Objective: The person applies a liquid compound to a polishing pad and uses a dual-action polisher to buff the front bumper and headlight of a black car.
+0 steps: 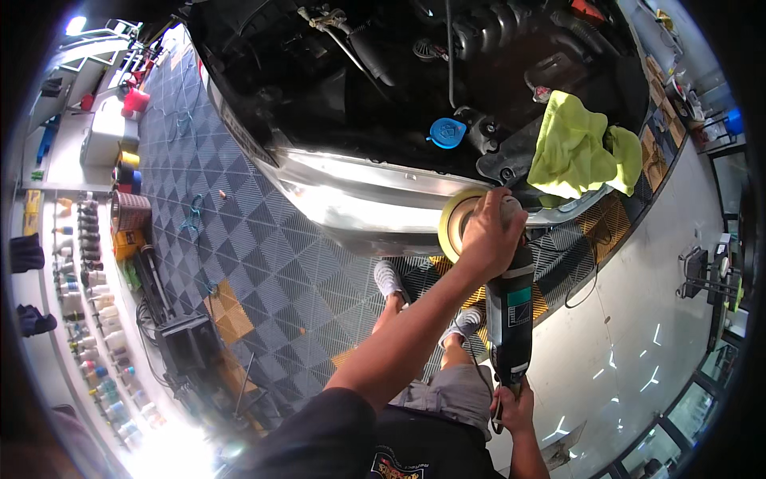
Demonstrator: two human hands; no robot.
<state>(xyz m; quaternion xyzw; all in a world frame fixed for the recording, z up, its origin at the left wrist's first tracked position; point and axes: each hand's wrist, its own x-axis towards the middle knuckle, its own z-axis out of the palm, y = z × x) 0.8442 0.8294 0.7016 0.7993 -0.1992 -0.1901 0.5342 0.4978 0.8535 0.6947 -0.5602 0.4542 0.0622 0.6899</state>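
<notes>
A black rotary polisher (510, 317) is held out in front of me, pointing at the silver front end (371, 209) of a car. My left hand (494, 233) grips the top of its head, fingers wrapped around it. Lower down, my right hand (516, 407) is closed around the rear handle. The yellow foam pad (445, 232) stands on edge against the silver panel; its working face is turned away from me. A lime-green microfiber towel (571, 146) lies draped over the car's edge, just beyond the polisher head.
The engine bay (359, 102) is exposed, with a blue reservoir cap (447, 133) near its front. A power cord (580, 293) curves over the floor at right. Bottle shelves (99, 311) and a perforated basket (131, 211) line the left side. Grey and yellow tiles (269, 281) cover the floor.
</notes>
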